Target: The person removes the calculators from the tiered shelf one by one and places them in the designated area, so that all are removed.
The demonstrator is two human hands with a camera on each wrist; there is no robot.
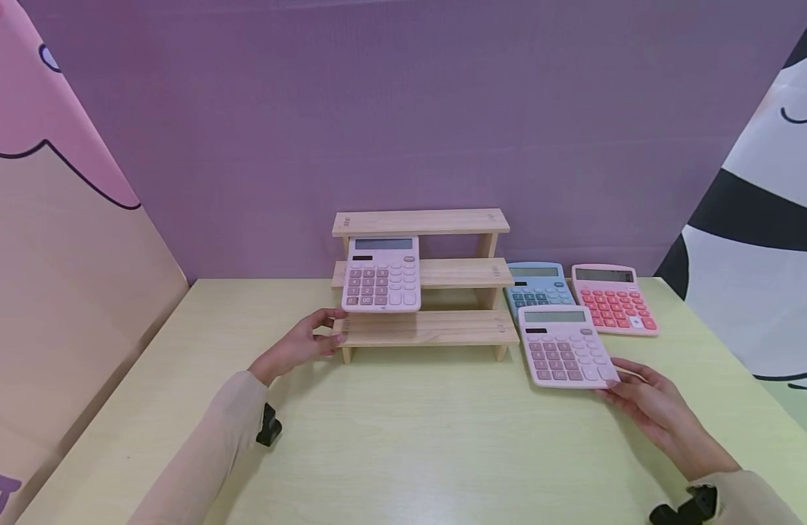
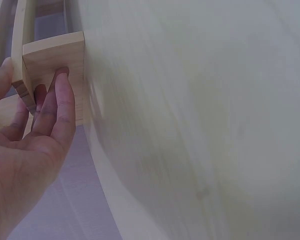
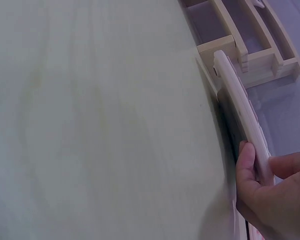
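Observation:
A three-tier wooden shelf (image 1: 442,329) stands against the back wall. My left hand (image 1: 303,341) grips the left end of its lowest board, thumb above and fingers curled underneath, as the left wrist view (image 2: 40,117) shows. On the shelf, a light pink calculator (image 1: 382,273) faces forward, overlapping the middle board. With my right hand (image 1: 655,408) I pinch the lower right corner of another light pink calculator (image 1: 563,348), thumb on one face and fingers on the other. In the right wrist view this calculator (image 3: 245,115) is tilted, its far end close to the shelf end.
Behind the held calculator, a blue calculator (image 1: 537,281) is partly covered. Beside it a pink calculator with red keys (image 1: 613,300) lies at the table's back right. The pale table (image 1: 403,437) meets a purple back wall (image 1: 410,109), with printed panels at both sides.

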